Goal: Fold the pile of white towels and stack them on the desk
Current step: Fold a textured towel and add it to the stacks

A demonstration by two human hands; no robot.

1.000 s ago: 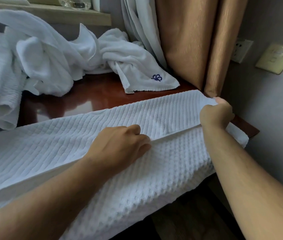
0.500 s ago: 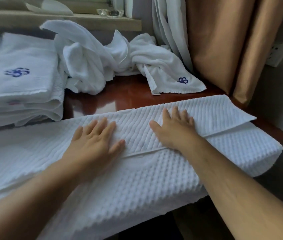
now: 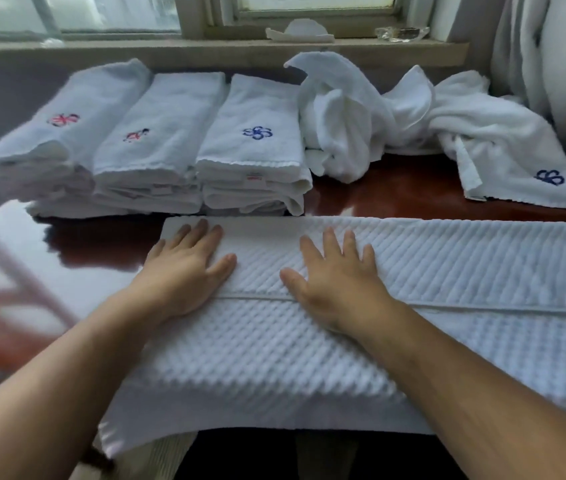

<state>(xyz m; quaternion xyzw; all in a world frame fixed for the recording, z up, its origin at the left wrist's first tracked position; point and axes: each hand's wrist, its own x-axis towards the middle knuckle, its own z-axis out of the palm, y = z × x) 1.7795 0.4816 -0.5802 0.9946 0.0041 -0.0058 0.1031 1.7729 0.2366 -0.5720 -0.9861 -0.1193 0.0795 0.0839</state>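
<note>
Now that the pinched corner is released, fingers (image 3: 330,244) lie straight and spread; left hand (image 3: 184,271) and right hand (image 3: 337,282) press the waffle towel (image 3: 465,268) flat, mid-frame on the desk (image 3: 395,195). Lengthwise fold looks set, probably; crosswise folds remain.

The waffle-weave towel (image 3: 447,271) runs out of the right edge of the frame, so its far end is cut off. Its near hem drapes over the front of the desk (image 3: 395,195) and hides that edge. The left hand (image 3: 188,268) and right hand (image 3: 337,275) lie flat on it, palms unseen, and the bottom edge cuts both forearms. At the left the picture smears: the glossy top dissolves into red and white streaks, and the red stitching on the leftmost folded stack (image 3: 63,133) is unreadable. The towels in the loose pile (image 3: 361,119) cannot be counted. At upper right, on the windowsill (image 3: 205,50), sits a small clear object (image 3: 401,32), perhaps glass, too small to name.
</note>
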